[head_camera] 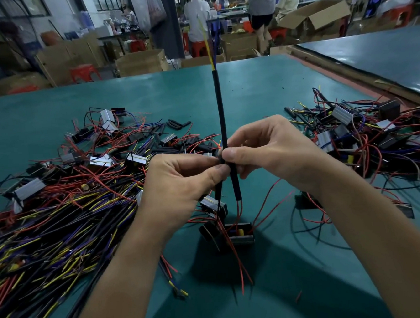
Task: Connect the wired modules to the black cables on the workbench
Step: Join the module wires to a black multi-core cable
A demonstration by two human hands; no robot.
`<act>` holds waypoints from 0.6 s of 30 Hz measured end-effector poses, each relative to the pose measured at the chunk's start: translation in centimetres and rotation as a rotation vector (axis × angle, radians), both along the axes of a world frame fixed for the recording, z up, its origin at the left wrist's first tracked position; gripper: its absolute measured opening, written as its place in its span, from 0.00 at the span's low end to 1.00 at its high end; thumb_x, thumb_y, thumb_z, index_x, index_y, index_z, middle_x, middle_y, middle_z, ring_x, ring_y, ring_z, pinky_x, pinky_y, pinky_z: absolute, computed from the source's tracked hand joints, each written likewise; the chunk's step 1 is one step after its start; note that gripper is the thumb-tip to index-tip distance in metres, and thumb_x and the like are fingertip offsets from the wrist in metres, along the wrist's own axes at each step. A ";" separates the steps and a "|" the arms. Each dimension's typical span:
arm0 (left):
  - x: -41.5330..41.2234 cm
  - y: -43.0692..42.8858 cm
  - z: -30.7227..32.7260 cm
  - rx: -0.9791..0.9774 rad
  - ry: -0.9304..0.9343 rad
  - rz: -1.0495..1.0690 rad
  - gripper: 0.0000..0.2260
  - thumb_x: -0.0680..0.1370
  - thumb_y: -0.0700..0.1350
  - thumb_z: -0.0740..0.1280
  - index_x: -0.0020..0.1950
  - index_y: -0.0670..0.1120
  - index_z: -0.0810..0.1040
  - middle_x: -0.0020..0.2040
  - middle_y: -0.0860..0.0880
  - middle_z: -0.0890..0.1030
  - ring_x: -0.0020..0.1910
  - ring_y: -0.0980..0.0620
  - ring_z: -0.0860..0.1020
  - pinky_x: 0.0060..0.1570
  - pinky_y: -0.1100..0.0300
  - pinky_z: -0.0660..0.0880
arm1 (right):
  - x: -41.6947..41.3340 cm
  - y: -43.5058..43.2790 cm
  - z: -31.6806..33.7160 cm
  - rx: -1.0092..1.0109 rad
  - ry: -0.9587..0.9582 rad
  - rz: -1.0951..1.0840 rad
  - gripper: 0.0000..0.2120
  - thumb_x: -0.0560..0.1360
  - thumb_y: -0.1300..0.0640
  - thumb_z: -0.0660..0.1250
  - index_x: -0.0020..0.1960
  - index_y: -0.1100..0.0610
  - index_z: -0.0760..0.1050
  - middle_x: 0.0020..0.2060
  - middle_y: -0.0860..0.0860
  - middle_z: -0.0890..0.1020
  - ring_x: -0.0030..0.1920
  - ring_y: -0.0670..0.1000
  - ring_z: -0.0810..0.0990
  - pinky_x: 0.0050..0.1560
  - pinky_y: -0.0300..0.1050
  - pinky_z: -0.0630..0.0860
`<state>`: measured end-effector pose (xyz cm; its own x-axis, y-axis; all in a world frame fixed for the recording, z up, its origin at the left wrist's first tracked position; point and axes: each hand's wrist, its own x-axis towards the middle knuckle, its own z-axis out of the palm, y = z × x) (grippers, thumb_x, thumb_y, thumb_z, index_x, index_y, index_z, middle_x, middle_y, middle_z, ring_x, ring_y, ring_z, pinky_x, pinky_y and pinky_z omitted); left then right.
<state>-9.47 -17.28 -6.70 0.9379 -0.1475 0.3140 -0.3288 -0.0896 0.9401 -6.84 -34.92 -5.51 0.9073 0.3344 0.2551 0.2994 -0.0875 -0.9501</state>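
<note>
A black cable stands upright above the green workbench, with yellow and blue wires sticking out of its top end. My left hand and my right hand pinch it together at mid height, fingertips meeting. Below the pinch two black sleeved ends hang down, with thin red wires running on to small dark modules that dangle just above the bench. Exactly which wire each hand holds is hidden by the fingers.
A big heap of black, yellow and blue cables with loose modules fills the left side. Another pile of wired modules lies at the right. Short black sleeves are scattered behind. People and cardboard boxes stand beyond the bench.
</note>
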 end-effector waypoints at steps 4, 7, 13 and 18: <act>0.2 -0.1 -0.1 -0.014 -0.035 0.006 0.04 0.67 0.37 0.75 0.39 0.46 0.85 0.33 0.53 0.85 0.31 0.61 0.79 0.33 0.70 0.75 | 0.1 0.0 -0.1 0.052 0.004 0.000 0.02 0.75 0.64 0.70 0.44 0.61 0.81 0.31 0.53 0.82 0.29 0.49 0.77 0.33 0.41 0.79; 0.2 -0.1 -0.3 -0.006 -0.006 -0.003 0.05 0.65 0.39 0.75 0.40 0.45 0.85 0.34 0.50 0.85 0.32 0.57 0.79 0.35 0.65 0.78 | 0.1 0.3 -0.3 0.004 -0.055 -0.029 0.05 0.74 0.65 0.71 0.41 0.59 0.81 0.29 0.54 0.81 0.28 0.49 0.78 0.31 0.41 0.79; 0.5 0.1 -0.3 -0.115 0.102 0.011 0.04 0.67 0.38 0.74 0.40 0.43 0.84 0.36 0.43 0.84 0.33 0.49 0.77 0.34 0.61 0.76 | 0.3 0.0 -0.2 0.042 0.137 0.014 0.10 0.80 0.59 0.63 0.48 0.63 0.79 0.34 0.52 0.81 0.34 0.50 0.80 0.37 0.44 0.81; 0.6 0.7 -0.1 -0.173 0.138 -0.028 0.05 0.68 0.39 0.72 0.43 0.41 0.84 0.36 0.45 0.82 0.33 0.52 0.74 0.31 0.64 0.69 | 0.2 -0.2 -1.3 -0.183 0.242 0.332 0.11 0.81 0.63 0.61 0.57 0.68 0.78 0.52 0.62 0.84 0.49 0.54 0.83 0.48 0.44 0.82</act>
<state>-8.87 -16.58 -6.82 0.9699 -0.1293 0.2062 -0.1963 0.0849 0.9769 -6.66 -35.14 -6.85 0.7697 0.6371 -0.0417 0.1110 -0.1978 -0.9739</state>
